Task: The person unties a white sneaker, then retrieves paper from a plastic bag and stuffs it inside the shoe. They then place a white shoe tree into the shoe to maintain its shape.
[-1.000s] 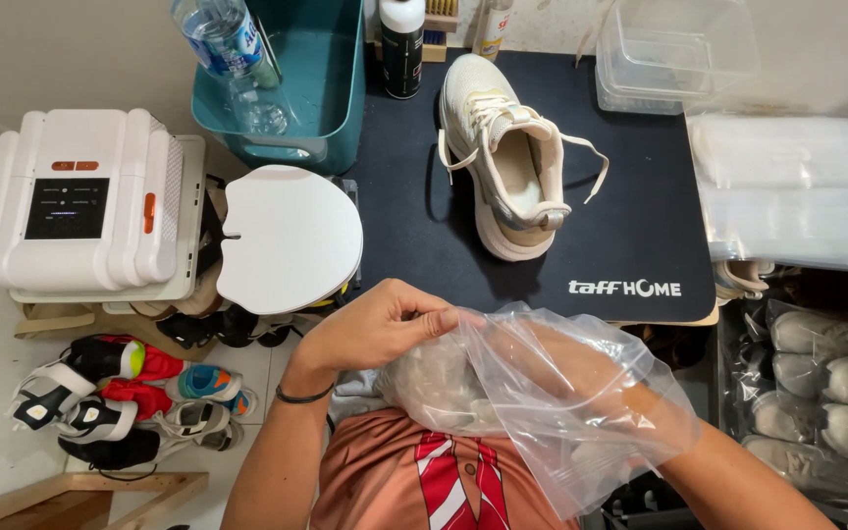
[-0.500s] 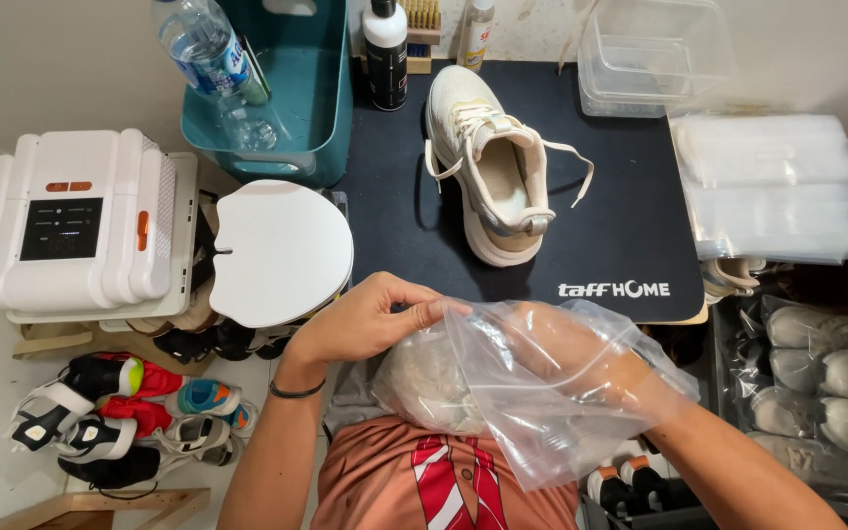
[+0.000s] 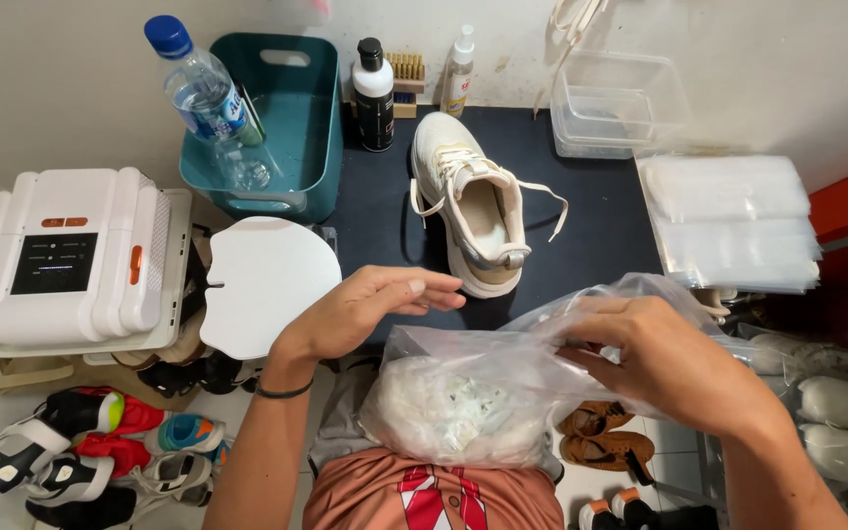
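right hand [image 3: 674, 368] fingers pinch the clear plastic bag [image 3: 473, 393]; left hand [image 3: 370, 309] fingers apart above.

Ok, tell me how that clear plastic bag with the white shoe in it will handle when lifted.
The clear plastic bag looks thin and crinkled, so probably floppy and slippery. The white shoe inside bulges low, so it will likely sag at that end. The right hand pinches its top; the left hand hovers open.

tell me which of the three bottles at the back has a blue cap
The clear plastic water bottle leaning in the teal plastic bin. The black bottle has a black cap and the small white spray bottle a white top.
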